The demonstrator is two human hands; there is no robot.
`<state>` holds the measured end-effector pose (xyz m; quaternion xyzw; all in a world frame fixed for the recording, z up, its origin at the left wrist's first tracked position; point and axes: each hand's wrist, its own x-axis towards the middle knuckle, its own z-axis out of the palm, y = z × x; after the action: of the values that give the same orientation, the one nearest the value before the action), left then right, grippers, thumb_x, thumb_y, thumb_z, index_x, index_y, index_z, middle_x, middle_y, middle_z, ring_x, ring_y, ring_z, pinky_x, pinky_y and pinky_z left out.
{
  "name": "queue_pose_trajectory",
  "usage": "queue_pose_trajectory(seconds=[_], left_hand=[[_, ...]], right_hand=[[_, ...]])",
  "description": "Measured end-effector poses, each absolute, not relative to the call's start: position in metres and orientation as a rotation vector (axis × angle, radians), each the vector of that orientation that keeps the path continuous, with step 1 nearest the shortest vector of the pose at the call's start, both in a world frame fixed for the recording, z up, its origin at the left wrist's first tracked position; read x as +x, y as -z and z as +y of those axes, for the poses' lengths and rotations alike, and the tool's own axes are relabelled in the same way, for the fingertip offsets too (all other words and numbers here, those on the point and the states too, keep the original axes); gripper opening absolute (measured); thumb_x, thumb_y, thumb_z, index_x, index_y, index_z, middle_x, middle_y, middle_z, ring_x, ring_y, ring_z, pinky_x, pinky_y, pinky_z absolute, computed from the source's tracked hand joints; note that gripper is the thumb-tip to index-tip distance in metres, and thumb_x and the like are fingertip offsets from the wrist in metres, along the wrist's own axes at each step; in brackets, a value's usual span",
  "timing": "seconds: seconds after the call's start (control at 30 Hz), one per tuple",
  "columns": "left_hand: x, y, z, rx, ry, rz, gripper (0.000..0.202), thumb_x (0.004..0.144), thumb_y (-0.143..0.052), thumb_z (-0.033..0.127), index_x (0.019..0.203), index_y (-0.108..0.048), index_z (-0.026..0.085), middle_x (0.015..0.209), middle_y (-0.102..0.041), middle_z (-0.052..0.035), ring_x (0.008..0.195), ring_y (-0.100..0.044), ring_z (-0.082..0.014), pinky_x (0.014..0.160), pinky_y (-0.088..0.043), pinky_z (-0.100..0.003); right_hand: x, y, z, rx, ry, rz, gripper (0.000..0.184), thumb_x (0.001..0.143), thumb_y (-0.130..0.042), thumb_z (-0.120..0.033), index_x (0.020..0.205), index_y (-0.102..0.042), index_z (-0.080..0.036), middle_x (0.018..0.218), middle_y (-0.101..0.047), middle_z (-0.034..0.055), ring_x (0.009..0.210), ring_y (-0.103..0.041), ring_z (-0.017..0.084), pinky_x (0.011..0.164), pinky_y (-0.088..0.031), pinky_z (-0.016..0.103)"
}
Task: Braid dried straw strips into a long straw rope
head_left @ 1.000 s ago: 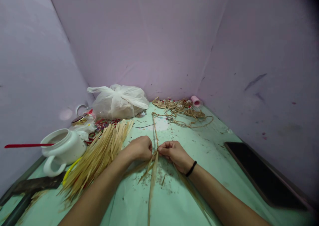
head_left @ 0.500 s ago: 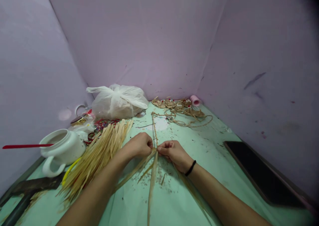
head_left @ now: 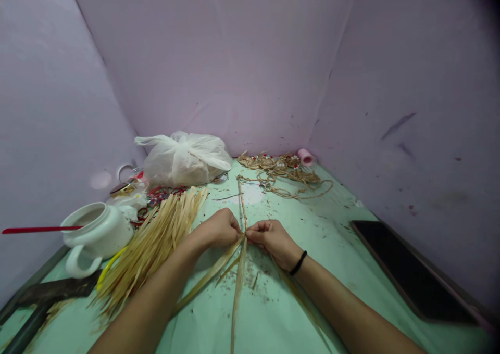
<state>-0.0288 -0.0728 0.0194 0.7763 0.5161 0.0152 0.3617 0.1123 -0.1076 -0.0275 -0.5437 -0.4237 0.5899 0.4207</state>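
Observation:
My left hand [head_left: 219,229] and my right hand [head_left: 271,238] meet at the middle of the green table [head_left: 344,224], both pinched on dry straw strips [head_left: 237,276]. The loose ends of the strips fan toward me between my forearms. From the pinch point a thin braided straw cord [head_left: 242,200] runs away across the table. A black band circles my right wrist.
A bundle of straw strips [head_left: 156,239] lies at left beside a white cup [head_left: 96,234] holding a red stick. Behind are a white plastic bag [head_left: 185,159], coloured beads, coiled straw pieces [head_left: 279,166] and a pink spool [head_left: 305,157]. A dark phone [head_left: 406,270] lies at right. Lilac walls enclose the table.
My left hand has shifted slightly toward the right hand, and a strip under it has swung out to the lower left. The right hand has hardly moved.

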Motion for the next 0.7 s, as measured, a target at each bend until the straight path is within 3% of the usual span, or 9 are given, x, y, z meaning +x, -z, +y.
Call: queue_pose_trajectory(seconds=[0.2, 0.33, 0.47, 0.7], left_hand=[[-0.033, -0.015, -0.070, 1.792, -0.103, 1.138, 0.009, 0.053, -0.043, 0.017, 0.045, -0.045, 0.015, 0.038, -0.032, 0.0056, 0.038, -0.030, -0.0058, 0.040, -0.025, -0.019], [-0.034, -0.010, -0.067, 1.641, -0.143, 1.099, 0.013, 0.055, -0.050, 0.023, 0.046, -0.047, 0.014, 0.034, -0.034, 0.0060, 0.034, -0.028, -0.0047, 0.036, -0.021, -0.018], [-0.032, -0.006, -0.063, 1.428, -0.150, 1.154, 0.013, 0.052, -0.059, 0.024, 0.055, -0.056, 0.012, 0.034, -0.045, 0.0024, 0.029, -0.034, -0.0065, 0.033, -0.022, -0.018], [-0.028, 0.007, -0.059, 1.230, -0.209, 1.107, 0.026, 0.046, -0.070, 0.030, 0.051, -0.051, 0.012, 0.034, -0.046, 0.0022, 0.027, -0.035, -0.0048, 0.029, -0.023, -0.016]], right_hand=[[0.113, 0.032, -0.106, -1.360, -1.481, -1.080, 0.010, 0.055, -0.060, -0.020, 0.055, -0.056, -0.011, 0.042, -0.046, -0.0036, 0.037, -0.028, 0.004, 0.038, -0.016, 0.020], [0.114, 0.034, -0.105, -1.365, -1.468, -1.116, 0.010, 0.056, -0.059, -0.021, 0.056, -0.056, -0.011, 0.041, -0.045, -0.0040, 0.036, -0.028, 0.004, 0.037, -0.016, 0.020], [0.114, 0.032, -0.105, -1.346, -1.481, -1.113, 0.010, 0.056, -0.059, -0.019, 0.055, -0.053, -0.012, 0.040, -0.041, -0.0057, 0.036, -0.027, 0.003, 0.037, -0.015, 0.020], [0.114, 0.030, -0.107, -1.292, -1.531, -1.048, 0.018, 0.053, -0.065, -0.022, 0.055, -0.051, -0.012, 0.039, -0.040, -0.0070, 0.035, -0.027, 0.002, 0.037, -0.015, 0.018]])
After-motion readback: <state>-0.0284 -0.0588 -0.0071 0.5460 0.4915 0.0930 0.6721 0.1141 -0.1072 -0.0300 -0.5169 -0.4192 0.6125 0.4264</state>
